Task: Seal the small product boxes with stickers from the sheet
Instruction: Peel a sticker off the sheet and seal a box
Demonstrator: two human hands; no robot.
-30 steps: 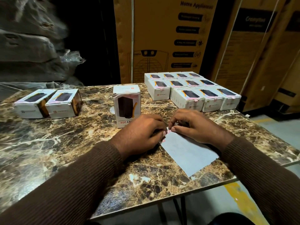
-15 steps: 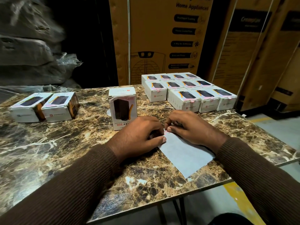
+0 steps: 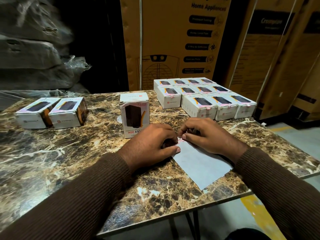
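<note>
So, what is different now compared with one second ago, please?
Almost nothing changed. Both hands stayed at the near end of the sticker sheet: the left hand holds its edge down, and the right hand keeps picking at the pink sticker, not yet lifted. The upright box, the two boxes at the left and the boxes in rows at the back did not move on the table.

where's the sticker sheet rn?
Head view: the sticker sheet lies flat on the marble table, right of centre near the front edge. Both hands work at its far corner, just in front of the upright box.
</note>
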